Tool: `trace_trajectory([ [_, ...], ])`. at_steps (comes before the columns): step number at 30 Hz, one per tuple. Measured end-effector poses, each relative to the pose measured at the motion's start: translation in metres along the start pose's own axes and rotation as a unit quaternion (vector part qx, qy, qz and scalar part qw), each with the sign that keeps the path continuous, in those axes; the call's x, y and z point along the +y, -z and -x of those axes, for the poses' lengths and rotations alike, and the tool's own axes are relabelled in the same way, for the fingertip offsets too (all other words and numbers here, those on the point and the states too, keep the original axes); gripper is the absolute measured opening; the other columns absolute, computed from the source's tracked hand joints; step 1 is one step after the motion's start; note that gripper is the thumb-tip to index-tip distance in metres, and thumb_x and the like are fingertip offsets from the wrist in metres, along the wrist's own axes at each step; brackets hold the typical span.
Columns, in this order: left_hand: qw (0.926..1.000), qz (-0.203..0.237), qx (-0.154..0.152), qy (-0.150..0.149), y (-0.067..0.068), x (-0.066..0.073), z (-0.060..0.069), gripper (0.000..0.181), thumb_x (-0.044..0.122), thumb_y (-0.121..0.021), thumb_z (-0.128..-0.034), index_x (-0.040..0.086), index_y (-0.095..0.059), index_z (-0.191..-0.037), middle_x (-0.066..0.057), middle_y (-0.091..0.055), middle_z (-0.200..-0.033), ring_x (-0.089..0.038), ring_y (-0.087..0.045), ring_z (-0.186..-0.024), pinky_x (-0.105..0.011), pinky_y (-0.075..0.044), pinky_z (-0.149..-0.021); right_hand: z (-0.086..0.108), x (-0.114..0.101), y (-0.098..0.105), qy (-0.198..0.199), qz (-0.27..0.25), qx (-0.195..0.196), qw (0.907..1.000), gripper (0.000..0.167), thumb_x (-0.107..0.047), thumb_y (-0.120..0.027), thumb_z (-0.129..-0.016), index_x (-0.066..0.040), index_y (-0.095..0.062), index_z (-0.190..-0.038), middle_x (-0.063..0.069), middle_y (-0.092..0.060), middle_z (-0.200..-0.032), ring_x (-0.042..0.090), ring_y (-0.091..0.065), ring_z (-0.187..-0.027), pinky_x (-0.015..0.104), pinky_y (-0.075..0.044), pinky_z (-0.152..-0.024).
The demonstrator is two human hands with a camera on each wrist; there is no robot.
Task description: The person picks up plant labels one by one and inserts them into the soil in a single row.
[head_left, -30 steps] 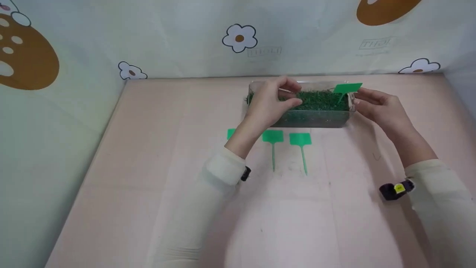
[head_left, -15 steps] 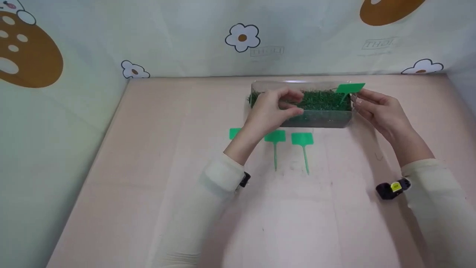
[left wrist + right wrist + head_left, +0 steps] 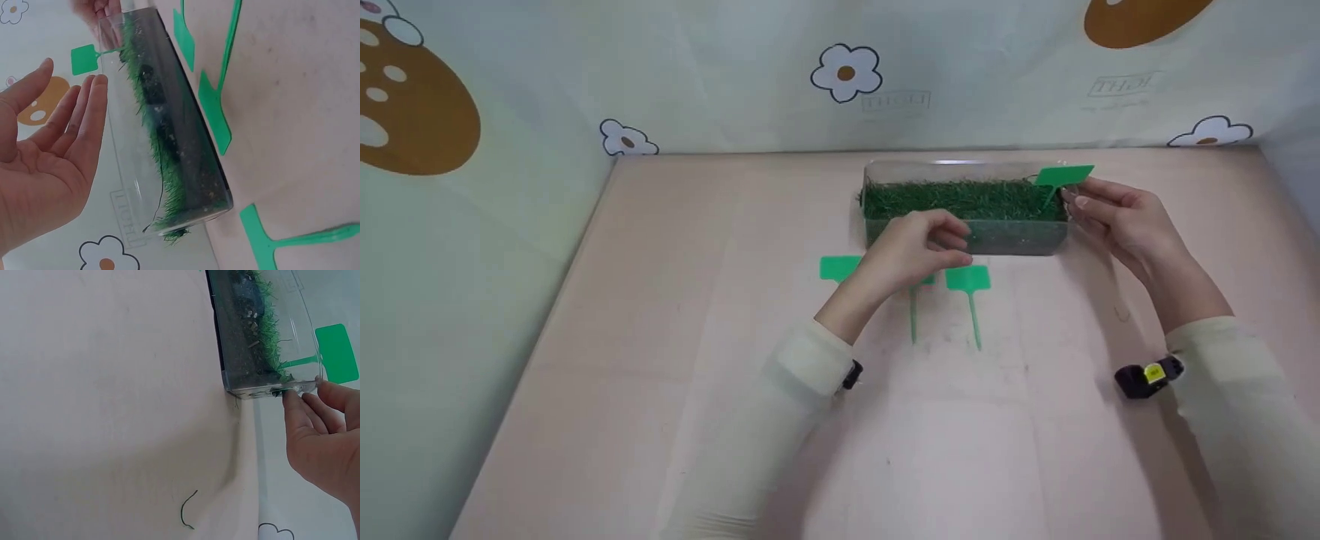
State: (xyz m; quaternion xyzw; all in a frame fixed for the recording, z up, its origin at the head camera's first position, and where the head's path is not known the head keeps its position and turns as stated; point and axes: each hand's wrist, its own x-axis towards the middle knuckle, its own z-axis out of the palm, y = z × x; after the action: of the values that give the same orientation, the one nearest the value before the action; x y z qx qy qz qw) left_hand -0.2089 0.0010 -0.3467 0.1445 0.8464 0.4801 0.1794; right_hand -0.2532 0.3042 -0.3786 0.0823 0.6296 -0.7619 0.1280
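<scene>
A clear plastic box [image 3: 1020, 238] with dark soil and a strip of green grass [image 3: 960, 196] stands at the back of the table. My right hand [image 3: 1136, 225] grips the box's right end, thumb and finger at the wall and rim. Beside that hand, a green plant label [image 3: 1063, 175] stands tilted in the grass. My left hand [image 3: 911, 251], fingers loosely bent and holding nothing, hovers before the box. Flat below it lie a right-hand green label [image 3: 969, 279], a middle one [image 3: 913, 319] partly covered by the hand, and a left one [image 3: 838, 268] partly behind the wrist.
A pale pink tabletop [image 3: 697, 300] spreads around and in front of the box. Close behind rises a printed wall sheet [image 3: 720, 75]. A thin dark strand [image 3: 183, 512] lies on the table near the right arm.
My left hand has come toward me, from over the grass to above the labels, uncovering the left part of the box. The right hand stays at the box's end.
</scene>
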Motion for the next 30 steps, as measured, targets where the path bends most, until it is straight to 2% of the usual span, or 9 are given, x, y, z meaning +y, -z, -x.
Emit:
trace_trajectory([
  [11, 0.9982, -0.030, -0.031, 0.042, -0.018, -0.009, 0.000, 0.033, 0.026, -0.071, -0.0939, 0.015, -0.066, -0.125, 0.002, -0.070, -0.112, -0.012, -0.065, -0.102, -0.026, -0.052, -0.083, -0.001, -0.004, 0.003, -0.011, 0.032, -0.020, 0.9992, 0.072, -0.010, -0.066, -0.095, -0.002, -0.028, -0.155, -0.010, -0.070, -0.117, 0.001, -0.067, -0.109, 0.016, -0.053, -0.091],
  [16, 0.9935, -0.042, -0.072, 0.077, -0.026, -0.013, 0.000, 0.038, 0.036, -0.067, -0.0955, 0.016, -0.064, -0.127, 0.000, -0.071, -0.108, -0.016, -0.069, -0.096, -0.027, -0.052, -0.079, -0.001, -0.004, 0.003, -0.012, 0.055, -0.022, 0.9981, 0.071, -0.013, -0.067, -0.095, -0.002, -0.030, -0.155, -0.006, -0.066, -0.126, 0.000, -0.066, -0.110, 0.016, -0.052, -0.093],
  [21, 0.9890, -0.053, -0.100, 0.095, -0.032, -0.013, 0.000, 0.042, 0.045, -0.063, -0.0967, 0.015, -0.062, -0.126, -0.004, -0.075, -0.102, -0.019, -0.069, -0.090, -0.027, -0.048, -0.072, -0.003, -0.003, 0.002, -0.006, 0.071, -0.031, 0.9970, 0.070, -0.011, -0.064, -0.097, 0.001, -0.026, -0.155, -0.009, -0.068, -0.121, -0.003, -0.066, -0.108, 0.017, -0.050, -0.097],
  [24, 0.9864, -0.078, -0.105, 0.100, -0.035, -0.011, 0.000, 0.037, 0.047, -0.062, -0.0963, 0.015, -0.064, -0.115, -0.003, -0.075, -0.095, -0.016, -0.066, -0.077, -0.026, -0.046, -0.066, -0.004, -0.003, 0.002, -0.008, 0.078, -0.029, 0.9965, 0.069, -0.010, -0.063, -0.097, 0.001, -0.027, -0.155, -0.009, -0.067, -0.124, -0.003, -0.066, -0.108, 0.016, -0.051, -0.095],
  [26, 0.9823, -0.104, -0.112, 0.109, -0.038, -0.010, -0.001, 0.033, 0.047, -0.063, -0.0958, 0.015, -0.066, -0.102, -0.002, -0.074, -0.084, -0.014, -0.061, -0.067, -0.025, -0.045, -0.063, -0.004, -0.004, 0.002, -0.010, 0.090, -0.026, 0.9955, 0.068, -0.011, -0.062, -0.098, 0.000, -0.027, -0.155, -0.006, -0.063, -0.134, -0.004, -0.065, -0.108, 0.015, -0.051, -0.094],
  [28, 0.9750, -0.138, -0.127, 0.119, -0.040, -0.009, -0.001, 0.036, 0.048, -0.062, -0.0959, 0.014, -0.067, -0.087, -0.001, -0.067, -0.069, -0.012, -0.054, -0.058, -0.025, -0.043, -0.059, -0.005, -0.005, 0.002, -0.013, 0.103, -0.023, 0.9943, 0.067, -0.011, -0.061, -0.098, -0.001, -0.028, -0.155, -0.002, -0.056, -0.146, -0.005, -0.065, -0.108, 0.014, -0.051, -0.094],
  [30, 0.9654, -0.178, -0.139, 0.130, -0.044, -0.008, -0.003, 0.045, 0.049, -0.062, -0.0962, 0.012, -0.065, -0.070, 0.000, -0.057, -0.056, -0.013, -0.049, -0.052, -0.024, -0.040, -0.057, -0.005, -0.006, 0.002, -0.016, 0.107, -0.019, 0.9940, 0.066, -0.011, -0.061, -0.099, -0.001, -0.028, -0.155, -0.002, -0.055, -0.147, -0.006, -0.065, -0.107, 0.014, -0.051, -0.093],
])
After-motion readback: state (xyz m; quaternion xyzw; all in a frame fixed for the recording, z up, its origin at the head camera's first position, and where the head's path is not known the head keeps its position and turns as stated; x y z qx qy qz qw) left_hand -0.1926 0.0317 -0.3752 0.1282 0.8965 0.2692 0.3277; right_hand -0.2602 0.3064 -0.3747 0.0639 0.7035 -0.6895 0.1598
